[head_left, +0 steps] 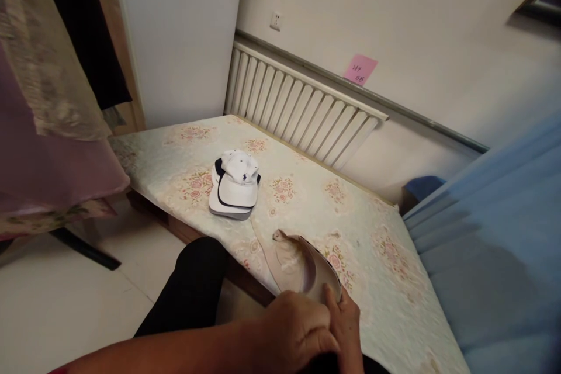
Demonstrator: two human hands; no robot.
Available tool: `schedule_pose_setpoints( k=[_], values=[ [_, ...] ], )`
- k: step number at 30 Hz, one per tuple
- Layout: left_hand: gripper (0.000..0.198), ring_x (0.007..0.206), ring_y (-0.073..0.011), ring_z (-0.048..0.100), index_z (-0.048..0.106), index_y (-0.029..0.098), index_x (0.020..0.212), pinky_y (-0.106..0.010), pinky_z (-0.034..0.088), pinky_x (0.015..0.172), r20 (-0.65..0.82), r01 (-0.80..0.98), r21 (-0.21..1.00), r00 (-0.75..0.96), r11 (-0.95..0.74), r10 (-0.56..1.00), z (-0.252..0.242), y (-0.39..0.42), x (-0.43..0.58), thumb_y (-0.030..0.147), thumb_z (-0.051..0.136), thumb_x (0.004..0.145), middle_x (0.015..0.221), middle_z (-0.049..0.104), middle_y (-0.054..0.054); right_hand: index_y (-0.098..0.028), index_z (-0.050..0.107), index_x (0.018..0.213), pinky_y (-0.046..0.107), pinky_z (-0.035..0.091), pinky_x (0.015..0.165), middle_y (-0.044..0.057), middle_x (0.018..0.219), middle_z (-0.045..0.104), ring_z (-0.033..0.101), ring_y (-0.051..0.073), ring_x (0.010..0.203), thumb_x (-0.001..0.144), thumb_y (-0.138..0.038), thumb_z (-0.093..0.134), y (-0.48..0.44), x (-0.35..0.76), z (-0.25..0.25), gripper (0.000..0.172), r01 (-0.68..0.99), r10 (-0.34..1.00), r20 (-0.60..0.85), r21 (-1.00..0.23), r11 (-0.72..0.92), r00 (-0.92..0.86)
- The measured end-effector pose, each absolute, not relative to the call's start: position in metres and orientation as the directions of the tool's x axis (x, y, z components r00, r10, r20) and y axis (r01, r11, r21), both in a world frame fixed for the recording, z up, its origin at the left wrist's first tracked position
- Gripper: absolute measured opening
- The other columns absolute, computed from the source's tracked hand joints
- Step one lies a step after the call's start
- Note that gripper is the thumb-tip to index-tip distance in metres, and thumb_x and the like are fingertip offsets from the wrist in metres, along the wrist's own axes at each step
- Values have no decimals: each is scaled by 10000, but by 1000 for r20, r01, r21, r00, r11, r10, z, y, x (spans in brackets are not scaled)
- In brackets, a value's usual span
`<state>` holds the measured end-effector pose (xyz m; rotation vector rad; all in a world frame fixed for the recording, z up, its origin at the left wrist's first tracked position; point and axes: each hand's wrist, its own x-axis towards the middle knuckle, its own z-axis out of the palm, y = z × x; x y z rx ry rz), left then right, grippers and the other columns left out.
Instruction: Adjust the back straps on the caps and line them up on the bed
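The step in hand appears to be the handling of a light-coloured hat [322, 274], whose brim the person's right hand [347, 318] pinches at the near edge, thumb and fingers drawn together with the brim between them. The left hand [298, 321] is curled into a loose fist just beside the right, in front of the hat's near end; whether that grip has hold of anything cannot be told. The hat reaches away from the right grip over the bed [309, 201], its underside in view, though whether it touches the cover is unclear. A stack of white caps [236, 184] lies farther off, toward the left. Any next move seems to call for a firm pinch that does not crease the brim.
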<state>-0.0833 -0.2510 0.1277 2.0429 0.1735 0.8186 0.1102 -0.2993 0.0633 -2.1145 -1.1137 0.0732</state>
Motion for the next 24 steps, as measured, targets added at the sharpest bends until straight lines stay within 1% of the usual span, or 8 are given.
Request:
schedule_pose_setpoints(
  k=[3, 5, 7, 11, 12, 14, 17, 24],
  values=[
    [208, 600, -127, 521, 604, 187, 918, -234, 372, 565, 275, 33, 787, 876, -616, 397, 82, -227, -71, 225, 407, 863, 674, 592, -10, -148, 694, 920, 341, 520, 712, 110, 825, 719, 658, 262, 823, 812, -509, 410, -299, 112, 62, 472, 670, 772, 192, -647, -364, 606],
    [310, 710, -143, 558, 560, 195, 1089, -230, 388, 622, 167, 164, 790, 870, -590, 464, 53, -217, -68, 150, 437, 808, 801, 629, -19, -147, 693, 915, 340, 519, 695, 110, 805, 718, 657, 266, 821, 808, -528, 407, -299, 113, 61, 488, 660, 773, 176, -652, -372, 610],
    [212, 757, -162, 571, 603, 179, 924, -244, 393, 660, 15, 334, 784, 833, -523, 554, 30, -208, -67, 158, 425, 812, 816, 636, -38, -148, 693, 915, 339, 516, 692, 112, 802, 717, 658, 267, 815, 808, -538, 402, -299, 113, 60, 498, 660, 772, 175, -651, -376, 612],
    [203, 744, -188, 563, 562, 175, 718, -272, 388, 673, -74, 485, 764, 721, -426, 689, -2, -188, -67, 270, 434, 843, 727, 601, -48, -144, 691, 920, 346, 512, 699, 123, 815, 717, 659, 274, 822, 799, -542, 405, -299, 114, 57, 505, 654, 757, 183, -652, -384, 627],
    [179, 717, -180, 555, 547, 177, 696, -267, 383, 661, -87, 481, 801, 684, -358, 724, -8, -183, -67, 246, 448, 828, 695, 585, -35, -141, 691, 921, 350, 512, 701, 126, 818, 717, 658, 278, 828, 795, -544, 408, -299, 114, 57, 508, 649, 755, 178, -654, -389, 632],
    [115, 604, -150, 524, 526, 181, 682, -248, 371, 602, -196, 418, 905, 567, -75, 800, -19, -174, -66, 183, 473, 784, 590, 536, 4, -136, 689, 934, 355, 510, 710, 130, 831, 717, 656, 282, 842, 792, -544, 409, -299, 115, 56, 514, 638, 755, 163, -661, -396, 636],
    [74, 483, -118, 489, 510, 180, 767, -228, 356, 522, -374, 284, 919, 401, 274, 836, -29, -162, -62, 146, 445, 771, 551, 512, 36, -133, 687, 955, 364, 509, 722, 131, 846, 716, 652, 288, 859, 784, -545, 415, -300, 116, 55, 523, 625, 755, 151, -674, -393, 638],
    [166, 616, -146, 620, 438, 165, 941, -231, 447, 573, -523, 126, 851, 273, 509, 807, -30, -141, -48, 186, 454, 777, 649, 575, 8, -122, 685, 974, 380, 505, 758, 141, 860, 714, 644, 299, 890, 774, -560, 423, -301, 117, 54, 548, 613, 743, 150, -680, -401, 652]
  ],
)
